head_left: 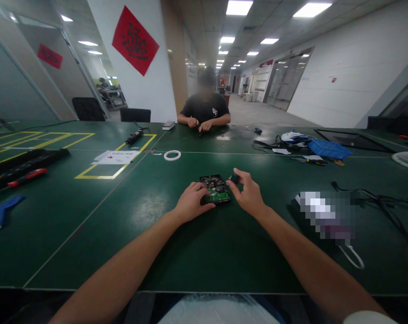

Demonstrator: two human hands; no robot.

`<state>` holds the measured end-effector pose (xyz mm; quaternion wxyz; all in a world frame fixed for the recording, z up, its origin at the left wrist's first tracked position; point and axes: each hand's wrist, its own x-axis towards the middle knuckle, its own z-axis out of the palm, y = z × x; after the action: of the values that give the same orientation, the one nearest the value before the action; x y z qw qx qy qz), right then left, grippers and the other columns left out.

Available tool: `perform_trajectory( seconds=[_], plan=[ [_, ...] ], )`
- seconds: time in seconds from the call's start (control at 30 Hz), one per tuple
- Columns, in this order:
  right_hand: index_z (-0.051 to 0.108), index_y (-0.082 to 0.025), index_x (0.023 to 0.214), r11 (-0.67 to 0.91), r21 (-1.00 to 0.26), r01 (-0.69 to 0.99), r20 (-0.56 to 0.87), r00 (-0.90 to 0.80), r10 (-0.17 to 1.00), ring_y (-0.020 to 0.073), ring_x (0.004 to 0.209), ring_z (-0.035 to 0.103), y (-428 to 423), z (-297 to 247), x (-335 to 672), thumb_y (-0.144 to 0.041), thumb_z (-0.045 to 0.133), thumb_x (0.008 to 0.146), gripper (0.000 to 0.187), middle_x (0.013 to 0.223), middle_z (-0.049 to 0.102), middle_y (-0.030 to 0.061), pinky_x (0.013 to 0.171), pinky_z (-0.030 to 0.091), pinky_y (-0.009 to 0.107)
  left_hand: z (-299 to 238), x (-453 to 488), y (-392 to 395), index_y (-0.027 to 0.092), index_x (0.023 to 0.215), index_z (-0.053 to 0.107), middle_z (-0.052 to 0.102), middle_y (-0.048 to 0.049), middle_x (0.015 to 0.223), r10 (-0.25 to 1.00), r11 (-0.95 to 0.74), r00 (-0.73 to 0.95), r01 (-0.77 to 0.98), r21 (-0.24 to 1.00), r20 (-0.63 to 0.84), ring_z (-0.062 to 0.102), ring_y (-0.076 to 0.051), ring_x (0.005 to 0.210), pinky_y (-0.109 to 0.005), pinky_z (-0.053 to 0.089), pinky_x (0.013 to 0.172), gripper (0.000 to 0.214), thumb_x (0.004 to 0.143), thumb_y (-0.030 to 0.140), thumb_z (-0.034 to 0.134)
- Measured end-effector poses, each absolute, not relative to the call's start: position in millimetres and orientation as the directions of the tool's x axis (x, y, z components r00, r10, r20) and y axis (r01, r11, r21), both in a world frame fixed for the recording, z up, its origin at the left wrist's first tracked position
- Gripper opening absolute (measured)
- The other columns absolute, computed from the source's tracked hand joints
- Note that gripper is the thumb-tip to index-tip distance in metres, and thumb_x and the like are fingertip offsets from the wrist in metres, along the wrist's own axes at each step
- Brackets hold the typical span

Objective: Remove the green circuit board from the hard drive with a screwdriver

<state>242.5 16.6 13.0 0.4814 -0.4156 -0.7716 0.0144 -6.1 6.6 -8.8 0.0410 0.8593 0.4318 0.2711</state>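
Note:
A hard drive point(216, 187) with its green circuit board facing up lies on the green table point(156, 225) in front of me. My left hand point(191, 202) rests on the drive's left edge, fingers curled around it and holding it down. My right hand point(244, 192) hovers just right of the drive, its fingers pinched around a small dark tool point(234, 178) whose tip is over the board's right corner.
A person sits across the table, both hands on a small object point(199, 127). A white tape ring point(172, 155), a paper sheet point(116, 157), a red-handled tool point(26, 176), a blue tray point(328, 148) and cables point(386, 202) lie around.

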Motion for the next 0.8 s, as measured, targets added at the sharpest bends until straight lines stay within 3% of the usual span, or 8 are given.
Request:
perform_trajectory(
  seconds=[0.2, 0.33, 0.43, 0.57, 0.67, 0.8],
  plan=[
    [0.050, -0.027, 0.137, 0.622, -0.419, 0.661, 0.741, -0.148, 0.655, 0.0241, 0.089, 0.074, 17.5, 14.5, 245.0, -0.048, 0.065, 0.093, 0.051, 0.115, 0.071, 0.0088, 0.085, 0.061, 0.043, -8.1, -5.1, 5.7, 0.023, 0.109, 0.070, 0.062, -0.0090, 0.113, 0.766, -0.621, 0.480, 0.725, 0.297, 0.428, 0.054, -0.030, 0.108, -0.046, 0.051, 0.092, 0.038, 0.083, 0.049, 0.076],
    [0.042, -0.025, 0.142, 0.678, -0.459, 0.574, 0.733, -0.186, 0.654, 0.0218, 0.098, 0.073, 16.3, 14.5, 243.0, -0.039, 0.059, 0.098, 0.049, 0.124, 0.068, 0.0107, 0.091, 0.060, 0.041, -9.3, -5.7, 6.0, 0.023, 0.109, 0.069, 0.062, -0.0091, 0.113, 0.774, -0.611, 0.467, 0.728, 0.311, 0.428, 0.054, -0.030, 0.108, -0.046, 0.052, 0.091, 0.038, 0.083, 0.050, 0.076],
    [0.039, -0.023, 0.141, 0.687, -0.482, 0.544, 0.760, -0.131, 0.637, 0.0211, 0.096, 0.073, 17.9, 12.6, 243.1, -0.037, 0.060, 0.097, 0.051, 0.124, 0.067, 0.0120, 0.087, 0.060, 0.040, -9.0, -6.4, 5.9, 0.023, 0.109, 0.069, 0.061, -0.0090, 0.113, 0.776, -0.612, 0.471, 0.724, 0.320, 0.419, 0.053, -0.030, 0.108, -0.046, 0.051, 0.092, 0.040, 0.082, 0.051, 0.076],
    [0.051, -0.025, 0.131, 0.634, -0.380, 0.674, 0.807, -0.094, 0.583, 0.0198, 0.081, 0.069, 16.7, 14.9, 244.8, -0.040, 0.069, 0.090, 0.047, 0.106, 0.068, 0.0076, 0.081, 0.061, 0.040, -7.5, -6.8, 5.7, 0.023, 0.110, 0.068, 0.061, -0.0092, 0.114, 0.772, -0.618, 0.476, 0.716, 0.325, 0.421, 0.053, -0.030, 0.108, -0.046, 0.051, 0.092, 0.040, 0.082, 0.050, 0.076],
    [0.052, -0.026, 0.131, 0.676, -0.331, 0.659, 0.815, -0.162, 0.556, 0.0201, 0.088, 0.069, 12.7, 18.4, 244.3, -0.034, 0.065, 0.093, 0.041, 0.112, 0.066, 0.0085, 0.086, 0.059, 0.040, -7.1, -6.8, 5.8, 0.023, 0.112, 0.068, 0.061, -0.0093, 0.114, 0.772, -0.619, 0.471, 0.711, 0.334, 0.426, 0.053, -0.030, 0.108, -0.046, 0.052, 0.091, 0.041, 0.081, 0.049, 0.077],
    [0.046, -0.025, 0.133, 0.682, -0.476, 0.556, 0.784, -0.083, 0.615, 0.0204, 0.098, 0.070, 11.5, 18.1, 242.2, -0.030, 0.062, 0.094, 0.042, 0.123, 0.065, 0.0103, 0.089, 0.059, 0.039, -7.6, -6.5, 6.0, 0.023, 0.117, 0.067, 0.062, -0.0091, 0.115, 0.786, -0.604, 0.455, 0.709, 0.364, 0.419, 0.054, -0.030, 0.109, -0.046, 0.051, 0.093, 0.047, 0.082, 0.052, 0.075]
  ],
)
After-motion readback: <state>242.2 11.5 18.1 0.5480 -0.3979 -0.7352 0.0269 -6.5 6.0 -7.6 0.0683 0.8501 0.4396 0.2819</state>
